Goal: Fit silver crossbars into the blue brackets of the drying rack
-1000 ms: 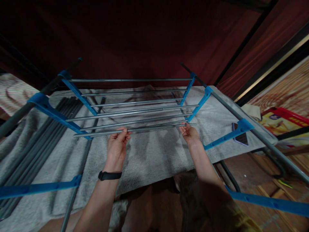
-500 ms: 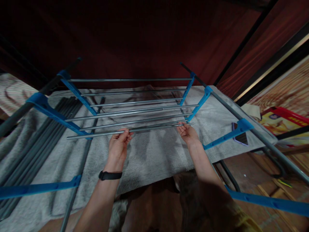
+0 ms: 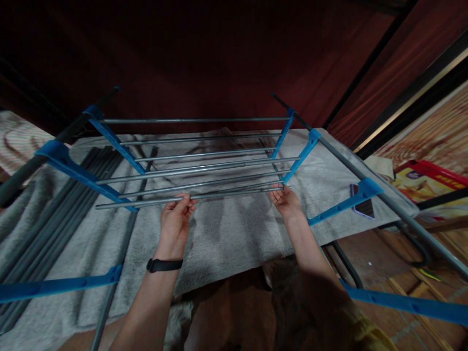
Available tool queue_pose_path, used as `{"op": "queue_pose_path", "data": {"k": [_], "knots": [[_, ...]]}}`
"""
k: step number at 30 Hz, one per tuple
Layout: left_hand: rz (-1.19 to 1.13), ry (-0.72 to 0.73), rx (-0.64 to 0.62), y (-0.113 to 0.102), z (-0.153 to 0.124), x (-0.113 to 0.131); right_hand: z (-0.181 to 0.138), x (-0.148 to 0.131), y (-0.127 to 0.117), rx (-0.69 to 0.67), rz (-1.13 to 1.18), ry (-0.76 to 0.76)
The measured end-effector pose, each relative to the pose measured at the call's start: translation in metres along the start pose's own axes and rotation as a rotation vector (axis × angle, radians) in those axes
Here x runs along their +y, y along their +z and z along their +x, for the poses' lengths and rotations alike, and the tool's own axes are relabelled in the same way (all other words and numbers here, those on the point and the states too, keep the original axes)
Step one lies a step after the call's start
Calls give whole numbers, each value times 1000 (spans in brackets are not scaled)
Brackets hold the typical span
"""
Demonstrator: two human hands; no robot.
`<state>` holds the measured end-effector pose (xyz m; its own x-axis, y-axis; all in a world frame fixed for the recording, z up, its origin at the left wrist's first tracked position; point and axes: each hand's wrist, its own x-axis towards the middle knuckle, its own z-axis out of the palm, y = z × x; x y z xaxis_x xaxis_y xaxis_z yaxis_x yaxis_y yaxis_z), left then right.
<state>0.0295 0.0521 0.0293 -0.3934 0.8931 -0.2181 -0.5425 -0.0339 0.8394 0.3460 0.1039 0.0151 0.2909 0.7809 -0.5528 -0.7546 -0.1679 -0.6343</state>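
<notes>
A thin grey metal tube (image 3: 226, 193) runs sideways across the front of a rack frame made of blue brackets and grey tubes. My left hand (image 3: 178, 214) pinches this tube left of its middle, and its left end sticks out past the left blue bracket (image 3: 87, 175). Around the tube's right end, my right hand (image 3: 285, 200) has its fingers closed, just below the right blue bracket (image 3: 292, 169). Several crossbars (image 3: 197, 155) span the frame behind the held tube. A dark band circles my left wrist.
On the left, several loose grey tubes (image 3: 62, 219) lie on the grey blanket (image 3: 226, 239). Lower blue brackets (image 3: 343, 202) jut from the side poles toward me. A phone (image 3: 362, 204) rests near the blanket's right edge, with a red and yellow package (image 3: 431, 183) beyond.
The held tube has shifted slightly left, and my left hand has moved left with it. Its right end no longer sticks out as far past my right hand, which stays almost in place.
</notes>
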Motion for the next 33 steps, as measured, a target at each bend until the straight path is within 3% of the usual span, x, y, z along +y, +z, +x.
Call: {"op": "queue_pose_path", "data": {"k": [21, 33], "knots": [[-9, -25, -11, 2, -2, 0, -1, -4, -1, 20, 22, -8], [2, -55, -23, 2, -2, -3, -4, 4, 6, -76, -44, 38]]}}
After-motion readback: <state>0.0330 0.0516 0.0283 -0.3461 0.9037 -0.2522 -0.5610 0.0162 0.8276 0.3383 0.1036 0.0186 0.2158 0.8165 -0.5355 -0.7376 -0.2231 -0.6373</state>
